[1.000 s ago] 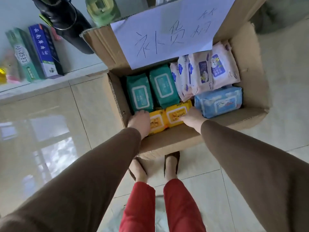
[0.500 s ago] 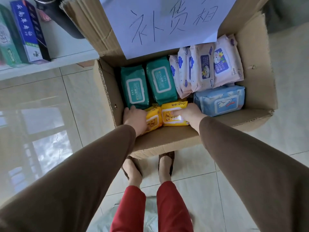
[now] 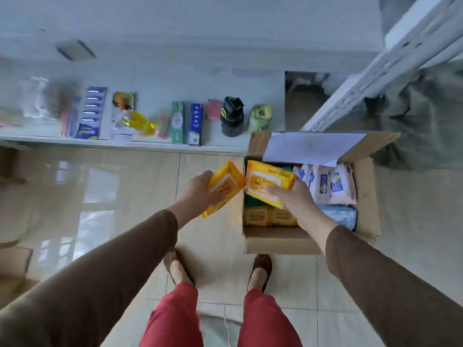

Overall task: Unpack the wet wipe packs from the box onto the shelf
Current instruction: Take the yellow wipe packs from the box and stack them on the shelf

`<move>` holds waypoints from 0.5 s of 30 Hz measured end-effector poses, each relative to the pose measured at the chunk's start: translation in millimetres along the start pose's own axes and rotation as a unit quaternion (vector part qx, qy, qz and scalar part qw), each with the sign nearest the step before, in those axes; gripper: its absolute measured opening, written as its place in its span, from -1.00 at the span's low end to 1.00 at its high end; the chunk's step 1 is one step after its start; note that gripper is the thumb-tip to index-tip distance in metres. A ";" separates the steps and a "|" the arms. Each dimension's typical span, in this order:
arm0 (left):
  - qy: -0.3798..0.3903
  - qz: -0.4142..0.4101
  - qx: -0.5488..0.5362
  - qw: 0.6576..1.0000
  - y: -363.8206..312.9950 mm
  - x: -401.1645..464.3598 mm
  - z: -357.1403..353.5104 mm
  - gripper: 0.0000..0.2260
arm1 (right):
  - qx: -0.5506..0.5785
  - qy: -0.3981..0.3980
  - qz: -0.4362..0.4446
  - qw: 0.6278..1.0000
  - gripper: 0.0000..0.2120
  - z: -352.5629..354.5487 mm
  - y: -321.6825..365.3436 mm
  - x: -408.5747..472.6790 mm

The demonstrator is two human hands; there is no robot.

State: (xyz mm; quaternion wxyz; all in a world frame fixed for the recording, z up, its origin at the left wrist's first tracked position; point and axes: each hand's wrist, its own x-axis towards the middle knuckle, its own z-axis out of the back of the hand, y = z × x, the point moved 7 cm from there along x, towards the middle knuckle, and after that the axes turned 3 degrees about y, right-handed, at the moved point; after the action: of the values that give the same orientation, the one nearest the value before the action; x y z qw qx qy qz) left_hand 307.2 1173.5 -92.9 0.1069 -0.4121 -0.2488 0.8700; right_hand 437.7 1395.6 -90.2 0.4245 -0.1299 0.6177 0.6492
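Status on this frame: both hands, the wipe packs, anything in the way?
Left hand grips one yellow wipe pack, right hand another. Both lifted above the box. More yellow packs remain inside. Nothing blocking toward the shelf.

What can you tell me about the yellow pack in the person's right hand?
The yellow wipe pack is a soft, flat plastic pouch, bright yellow, with a white-framed label panel and "BABY WIPES" printed along its top edge. The right hand grips it at its lower right corner, thumb across the front. It is lifted above the cardboard box, tilted slightly, its left edge close to a second yellow pack held by the left hand; whether they touch is unclear.
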 end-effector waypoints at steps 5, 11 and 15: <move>-0.085 -0.011 -0.125 0.988 77.8 -73.3 173.2 -0.55 | -0.032 0.074 0.087 0.993 -0.73 -125.0 139.2 -64.1; -0.197 -0.052 -0.078 0.976 161.5 -156.7 377.0 -0.65 | -0.091 0.104 0.201 0.970 -0.68 -286.0 279.6 -126.4; -0.259 -0.069 -0.035 0.963 201.6 -178.0 492.7 -0.74 | -0.093 0.111 0.252 0.957 -0.67 -374.0 359.0 -141.1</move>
State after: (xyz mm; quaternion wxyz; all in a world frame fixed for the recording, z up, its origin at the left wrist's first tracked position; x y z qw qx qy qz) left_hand 45.0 761.9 184.5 0.0838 -0.1582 -0.3258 0.9283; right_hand 134.7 1043.6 179.9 0.1619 -0.0797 0.6104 0.7713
